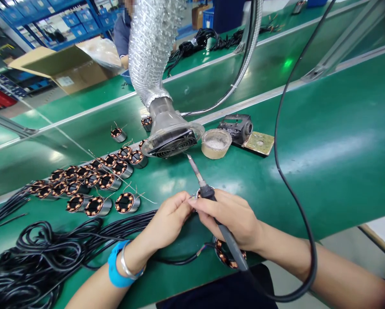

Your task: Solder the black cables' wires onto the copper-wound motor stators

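Observation:
My right hand (pixel 233 216) grips a black soldering iron (pixel 212 206) whose metal tip points up and away toward the fume extractor hood (pixel 171 137). My left hand (pixel 168 221), with a blue wristband and a silver bangle, has its fingers pinched together against the right hand's fingertips. Between the fingertips sits a small motor stator (pixel 199 193), mostly hidden. A second copper-wound stator (pixel 223 255) on a black cable lies under my right wrist at the table's front edge.
Several copper-wound stators (pixel 96 180) stand in rows at the left. A pile of black cables (pixel 34 257) fills the near left. A round tin (pixel 215 143) and a black holder on a brass plate (pixel 244 131) sit behind. Another person's sleeve (pixel 121 34) shows at the far bench.

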A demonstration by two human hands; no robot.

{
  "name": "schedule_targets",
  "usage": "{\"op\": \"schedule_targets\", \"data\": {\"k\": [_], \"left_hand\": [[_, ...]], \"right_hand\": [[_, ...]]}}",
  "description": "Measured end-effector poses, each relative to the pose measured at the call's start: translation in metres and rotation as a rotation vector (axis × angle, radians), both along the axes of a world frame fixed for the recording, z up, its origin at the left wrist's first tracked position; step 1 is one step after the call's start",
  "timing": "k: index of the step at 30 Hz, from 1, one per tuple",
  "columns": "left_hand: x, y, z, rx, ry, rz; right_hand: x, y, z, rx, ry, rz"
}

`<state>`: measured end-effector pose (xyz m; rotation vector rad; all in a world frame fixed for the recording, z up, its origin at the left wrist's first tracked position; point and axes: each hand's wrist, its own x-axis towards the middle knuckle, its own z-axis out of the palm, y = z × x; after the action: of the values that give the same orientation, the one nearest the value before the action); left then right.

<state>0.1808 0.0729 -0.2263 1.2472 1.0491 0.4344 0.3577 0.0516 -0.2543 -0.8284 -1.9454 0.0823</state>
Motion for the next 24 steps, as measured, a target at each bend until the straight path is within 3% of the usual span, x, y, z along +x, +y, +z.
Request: {"op": "schedule_targets", "data": {"k": [4, 11, 16, 19, 24], "left_hand": [[0.004, 0.0, -0.003, -0.099, -0.085, 0.082], [0.006, -0.003, -0.009, -0.115, -0.114, 0.204], [0.013, -0.005, -0.01, -0.096, -0.1, 0.294], [0.014, -0.007, -0.012, -0.053, -0.062, 0.304], [0.013, -0.008, -0.018, 0.078, 0.054, 0.277]], "right_hand": [[0.005, -0.001, 0.002, -0.046, 0.086, -0.002], [0.008, -0.002, 0.0, -0.308, 0.198, 0.068], [-0.001, 0.007, -0.003, -0.165, 0.168, -0.077], [-0.003, 0.01, -0.003, -0.051, 0.114, -0.073], [0.003, 0.006, -0.003, -0.099, 0.127, -0.041]]}}
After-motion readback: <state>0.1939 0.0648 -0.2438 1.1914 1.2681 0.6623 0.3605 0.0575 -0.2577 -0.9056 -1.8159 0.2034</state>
